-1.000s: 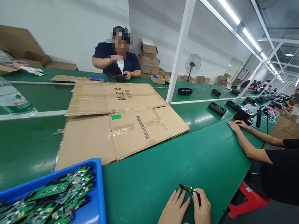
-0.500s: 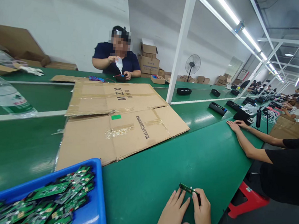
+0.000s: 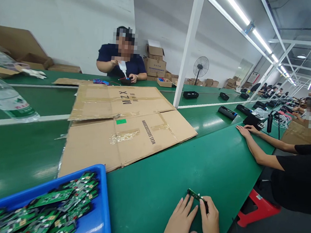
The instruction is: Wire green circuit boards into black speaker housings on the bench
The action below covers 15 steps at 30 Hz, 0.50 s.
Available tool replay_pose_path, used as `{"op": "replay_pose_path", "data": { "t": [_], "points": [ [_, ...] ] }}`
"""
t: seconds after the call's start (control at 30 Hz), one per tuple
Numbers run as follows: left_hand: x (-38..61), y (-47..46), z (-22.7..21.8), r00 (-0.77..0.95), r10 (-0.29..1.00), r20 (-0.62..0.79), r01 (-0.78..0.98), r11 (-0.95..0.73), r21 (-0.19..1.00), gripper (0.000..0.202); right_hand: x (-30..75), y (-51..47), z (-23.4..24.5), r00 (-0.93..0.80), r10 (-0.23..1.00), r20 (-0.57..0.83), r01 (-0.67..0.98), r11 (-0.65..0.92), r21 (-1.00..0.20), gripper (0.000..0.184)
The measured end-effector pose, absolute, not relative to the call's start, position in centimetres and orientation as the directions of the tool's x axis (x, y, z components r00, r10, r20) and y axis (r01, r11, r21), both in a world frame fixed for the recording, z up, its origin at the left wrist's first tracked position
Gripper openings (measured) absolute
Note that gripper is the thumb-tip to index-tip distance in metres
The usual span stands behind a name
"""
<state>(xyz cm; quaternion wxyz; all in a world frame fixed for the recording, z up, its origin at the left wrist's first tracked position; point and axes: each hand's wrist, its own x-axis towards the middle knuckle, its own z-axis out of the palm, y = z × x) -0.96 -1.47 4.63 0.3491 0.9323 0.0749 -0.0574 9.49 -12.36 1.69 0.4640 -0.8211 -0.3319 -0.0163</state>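
A small green circuit board (image 3: 194, 194) lies on the green table (image 3: 216, 160) near its front edge. My left hand (image 3: 179, 224) rests flat on the table just below it, fingers stretched out, fingertips near the board. My right hand (image 3: 210, 221) is curled beside it, thumb and forefinger pinched on the board's right end together with a small dark part I cannot make out. At the lower left a blue tray (image 3: 98, 205) holds several green circuit boards (image 3: 56, 209).
A flattened cardboard box (image 3: 122, 124) lies across the middle of the table. A water bottle (image 3: 10, 101) lies at the left. One person sits opposite (image 3: 121, 58); another person's hands (image 3: 244, 130) rest on the table at the right. Black devices (image 3: 226, 112) line the belt.
My hands and the small board have stayed put. The person opposite has shifted the white thing held at the face slightly.
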Motion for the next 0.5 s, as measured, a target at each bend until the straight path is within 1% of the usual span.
{"op": "replay_pose_path", "data": {
  "t": [0.1,0.27,0.4,0.5],
  "points": [
    [-0.93,-1.38,4.83,0.981,0.085,-0.173,0.178,-0.745,0.643,0.075,9.49,-12.34,1.73,0.790,0.516,0.330,0.548,-0.355,-0.757,0.036],
    [-0.90,-1.30,5.34,0.975,0.091,-0.202,0.202,-0.741,0.640,0.078,9.44,-12.38,1.84,0.786,0.535,0.309,0.540,-0.352,-0.765,0.036],
    [-0.89,-1.36,5.05,0.979,0.081,-0.186,0.185,-0.739,0.649,0.074,9.46,-12.40,1.90,0.803,0.514,0.301,0.519,-0.355,-0.778,0.036],
    [-0.91,-1.49,4.75,0.980,0.099,-0.172,0.188,-0.743,0.643,0.078,9.43,-12.41,1.94,0.803,0.522,0.287,0.504,-0.340,-0.794,0.036]
  ]
}}
